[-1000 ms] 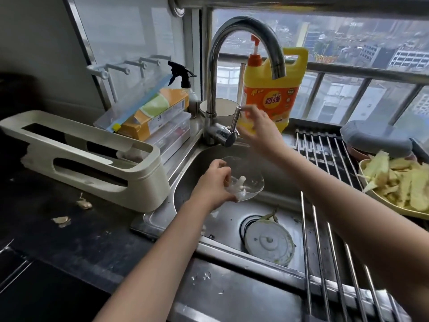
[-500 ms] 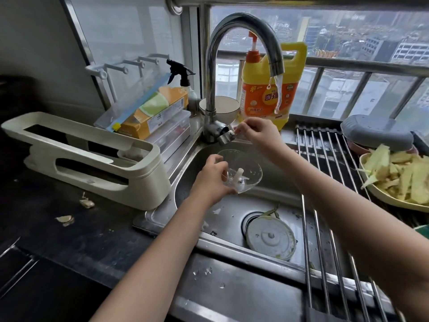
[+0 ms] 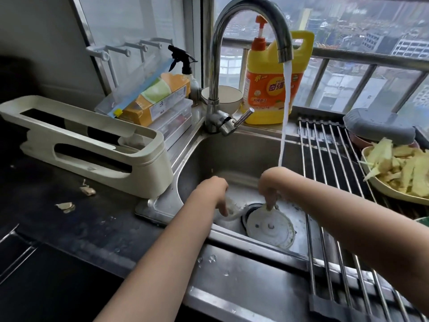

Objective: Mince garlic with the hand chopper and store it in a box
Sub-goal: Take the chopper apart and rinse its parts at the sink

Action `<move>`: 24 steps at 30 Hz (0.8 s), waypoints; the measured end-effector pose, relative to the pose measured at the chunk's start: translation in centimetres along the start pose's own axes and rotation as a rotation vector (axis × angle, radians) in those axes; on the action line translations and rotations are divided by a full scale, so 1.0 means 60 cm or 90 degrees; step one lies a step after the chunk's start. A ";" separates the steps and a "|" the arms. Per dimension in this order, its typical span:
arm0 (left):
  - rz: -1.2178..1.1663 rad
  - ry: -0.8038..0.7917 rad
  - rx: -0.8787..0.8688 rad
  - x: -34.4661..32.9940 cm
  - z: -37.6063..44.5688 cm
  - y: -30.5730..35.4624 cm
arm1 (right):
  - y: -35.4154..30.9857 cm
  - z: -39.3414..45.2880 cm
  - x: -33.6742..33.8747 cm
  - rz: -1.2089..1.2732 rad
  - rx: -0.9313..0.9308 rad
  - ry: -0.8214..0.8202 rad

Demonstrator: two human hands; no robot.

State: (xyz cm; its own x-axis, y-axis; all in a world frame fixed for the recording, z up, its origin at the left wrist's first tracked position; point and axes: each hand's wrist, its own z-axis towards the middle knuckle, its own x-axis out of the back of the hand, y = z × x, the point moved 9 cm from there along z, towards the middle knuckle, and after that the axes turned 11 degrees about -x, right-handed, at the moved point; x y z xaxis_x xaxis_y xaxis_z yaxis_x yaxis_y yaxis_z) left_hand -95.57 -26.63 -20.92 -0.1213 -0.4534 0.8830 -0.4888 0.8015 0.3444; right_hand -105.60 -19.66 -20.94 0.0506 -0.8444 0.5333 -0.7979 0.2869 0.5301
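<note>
My left hand (image 3: 214,194) is low in the steel sink (image 3: 202,156) and grips the clear chopper bowl (image 3: 231,211), which is blurred and partly hidden behind the hand. My right hand (image 3: 270,192) points down, its fingertips pinching the far rim of the round white chopper lid (image 3: 270,227), which lies flat over the drain. Water (image 3: 286,108) runs from the tap (image 3: 255,10) and lands at my right forearm. No garlic box is in view.
A yellow dish-soap bottle (image 3: 269,89) stands behind the tap lever (image 3: 241,118). A roll-up wire rack (image 3: 329,163) covers the sink's right side, and a plate of pale peelings (image 3: 399,168) lies on it. A cream holder (image 3: 92,145) and garlic skins (image 3: 87,190) lie on the dark counter.
My right hand left the tap lever and dropped to the lid in the sink. The water now runs in a full stream. My left hand lowered the bowl towards the sink bottom.
</note>
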 end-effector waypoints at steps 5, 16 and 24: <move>0.020 -0.045 0.035 -0.015 0.008 -0.012 | -0.055 0.024 -0.024 -0.003 0.023 -0.007; 0.047 -0.052 0.048 -0.020 0.013 -0.017 | -0.044 0.025 -0.030 -0.002 0.011 0.025; -0.093 0.156 0.125 0.030 0.005 -0.026 | 0.143 -0.001 0.057 0.684 -0.042 0.216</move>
State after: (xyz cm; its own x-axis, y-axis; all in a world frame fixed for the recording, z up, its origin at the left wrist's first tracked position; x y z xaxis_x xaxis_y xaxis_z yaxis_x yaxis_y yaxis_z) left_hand -95.32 -28.81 -19.97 0.1622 -0.4313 0.8875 -0.6458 0.6337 0.4259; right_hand -112.23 -20.03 -14.53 -0.4740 0.0182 0.8804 -0.4932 0.8227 -0.2826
